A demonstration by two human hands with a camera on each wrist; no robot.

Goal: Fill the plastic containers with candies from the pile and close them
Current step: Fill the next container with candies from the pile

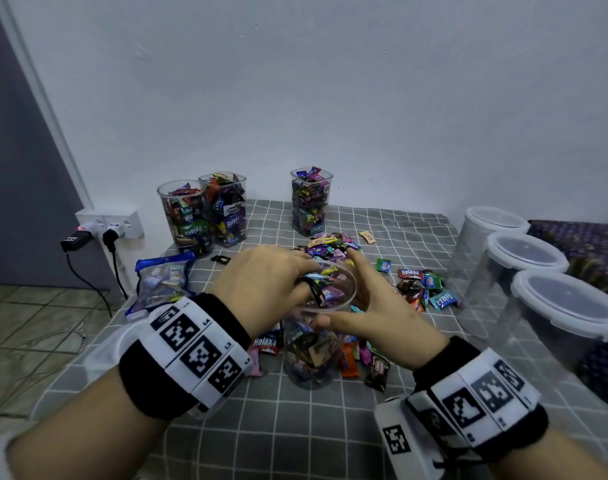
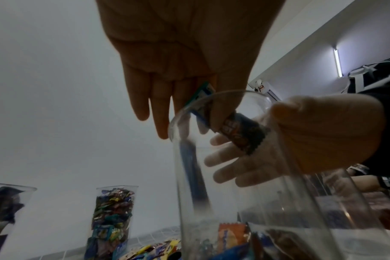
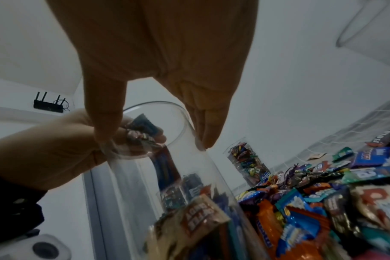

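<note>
A tall clear container (image 1: 313, 355) stands mid-cloth, partly filled with wrapped candies. My right hand (image 1: 363, 294) grips it just under the rim, thumb in front and fingers behind. My left hand (image 1: 295, 282) hovers over the mouth and pinches a few candies (image 1: 318, 292), which hang inside the rim. The left wrist view shows a teal and a dark wrapper (image 2: 241, 130) pinned under the thumb of my left hand (image 2: 203, 112), above the container (image 2: 256, 193). In the right wrist view my right hand (image 3: 158, 133) clasps the container (image 3: 167, 176). The candy pile (image 1: 330, 244) lies behind and around it.
Three open, full containers (image 1: 226, 209) stand at the back. Three lidded, empty ones (image 1: 527, 254) line the right edge. A blue bag of candies (image 1: 160, 282) lies left, beside a wall socket with plugs (image 1: 108, 223). More candies (image 1: 423, 285) are scattered right.
</note>
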